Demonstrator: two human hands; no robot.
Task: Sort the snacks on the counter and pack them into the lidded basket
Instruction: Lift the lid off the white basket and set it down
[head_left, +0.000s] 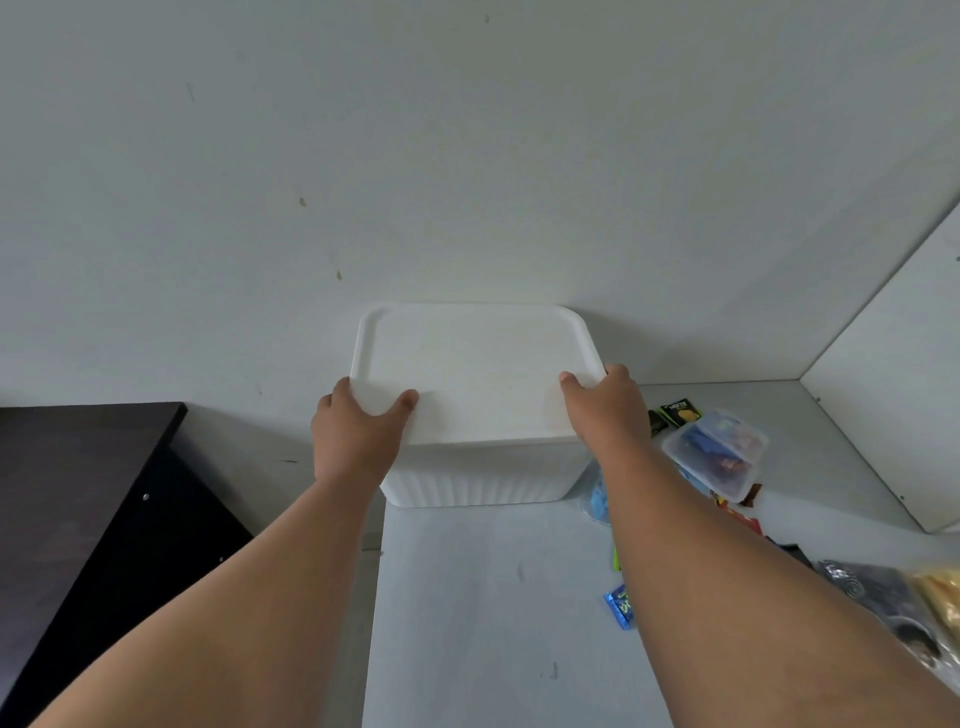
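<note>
Little writing is showing legibly: a black packet (678, 410) with a yellow motif is carrying pale lettering too small to read, and a shiny blue wrapper (621, 606) near the right forearm is bearing blurred print.

The white basket (483, 483) is sitting on the pale grey surface (483, 623), back against the wall, its side moulded in fine vertical ribs. Its lid (475, 371) is lying on top, a smooth matte rectangle with rounded corners and a shallow raised rim. The left hand (358, 431) is gripping the lid's near left corner, thumb lying on top and fingers wrapping the edge. The right hand (605, 402) is clasping the near right corner in the same manner.

Snacks are lying to the right of the basket: a clear, rounded plastic tub (719, 452) holding blue and dark wrappers, a crinkly blue bag (597, 499) touching the basket's base, and glossy dark and yellow packets (893, 597) at the frame's edge. A dark wooden cabinet (78, 493) is standing at left.
</note>
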